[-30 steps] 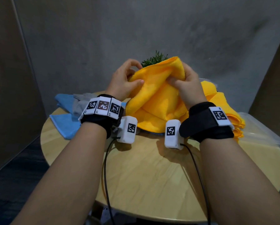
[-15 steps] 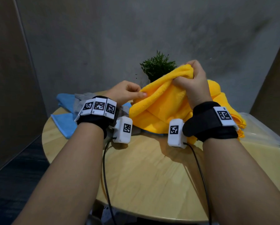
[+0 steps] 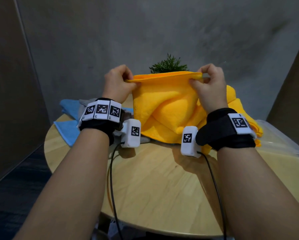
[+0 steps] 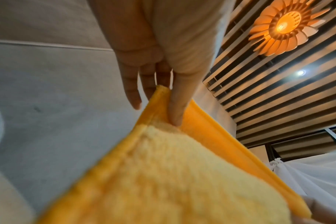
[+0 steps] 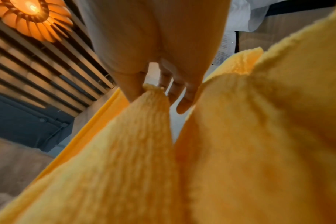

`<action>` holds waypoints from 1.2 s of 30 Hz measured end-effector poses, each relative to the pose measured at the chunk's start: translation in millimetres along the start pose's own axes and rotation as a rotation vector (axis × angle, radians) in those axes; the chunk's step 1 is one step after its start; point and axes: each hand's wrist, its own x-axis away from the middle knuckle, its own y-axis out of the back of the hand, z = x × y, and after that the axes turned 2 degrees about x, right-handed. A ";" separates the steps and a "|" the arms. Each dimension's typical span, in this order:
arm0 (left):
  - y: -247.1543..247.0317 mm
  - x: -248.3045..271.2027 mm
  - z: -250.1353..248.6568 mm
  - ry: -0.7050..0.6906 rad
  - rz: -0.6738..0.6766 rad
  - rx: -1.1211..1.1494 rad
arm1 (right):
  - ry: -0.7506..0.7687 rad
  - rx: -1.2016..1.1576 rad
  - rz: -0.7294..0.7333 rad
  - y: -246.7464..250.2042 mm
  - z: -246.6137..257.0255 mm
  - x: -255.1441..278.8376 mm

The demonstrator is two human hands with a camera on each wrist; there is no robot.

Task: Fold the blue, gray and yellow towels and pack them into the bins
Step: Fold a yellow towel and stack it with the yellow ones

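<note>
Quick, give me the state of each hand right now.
Left hand: pinching the left top corner of the yellow towel.
Right hand: pinching the towel's right top corner.

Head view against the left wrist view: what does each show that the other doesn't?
Head view only: the right hand pinching the yellow towel's other top corner, the blue towel, the round table, a clear bin and a plant.
Left wrist view only: a ceiling lamp and wooden slats.
Both: the left hand pinching the yellow towel's corner.
</note>
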 end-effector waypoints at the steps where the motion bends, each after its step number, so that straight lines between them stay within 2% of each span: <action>1: -0.3 -1.0 1.1 -0.008 -0.007 0.007 | 0.005 0.055 -0.023 -0.7 -2.5 -0.8; 5: -2.9 0.2 0.5 -0.019 0.025 0.030 | -0.035 0.095 -0.060 -1.8 -7.5 -0.1; 9: -0.3 1.2 -3.8 0.016 -0.035 0.282 | -0.082 0.093 -0.110 -1.0 -8.2 0.5; 12: 1.7 2.4 -5.7 0.038 -0.029 0.435 | -0.097 0.004 -0.101 0.1 -8.3 1.4; 15: 3.3 2.4 -4.7 0.051 -0.006 0.496 | -0.102 -0.127 -0.106 1.3 -6.7 3.4; 20: 5.6 2.2 -4.5 0.065 0.021 0.442 | -0.088 -0.161 -0.206 2.7 -2.5 0.1; 25: 3.8 3.0 -10.6 0.214 0.038 0.055 | -0.007 -0.190 -0.229 -3.3 9.3 0.3; 27: 6.6 4.8 -17.3 0.145 0.120 -0.039 | 0.035 -0.177 -0.176 -10.5 16.4 1.8; 30: 0.5 7.7 -35.4 -0.076 0.255 0.178 | 0.091 -0.171 -0.060 -27.5 29.8 8.9; 32: -9.7 9.7 -44.3 -0.168 0.308 0.274 | 0.124 -0.212 -0.004 -36.1 38.7 14.2; 34: -14.9 10.4 -46.7 -0.208 0.268 0.280 | 0.133 -0.286 0.042 -37.2 44.5 15.7; 36: -13.2 7.6 -43.7 -0.223 0.190 0.257 | 0.087 -0.382 0.167 -33.3 45.7 16.2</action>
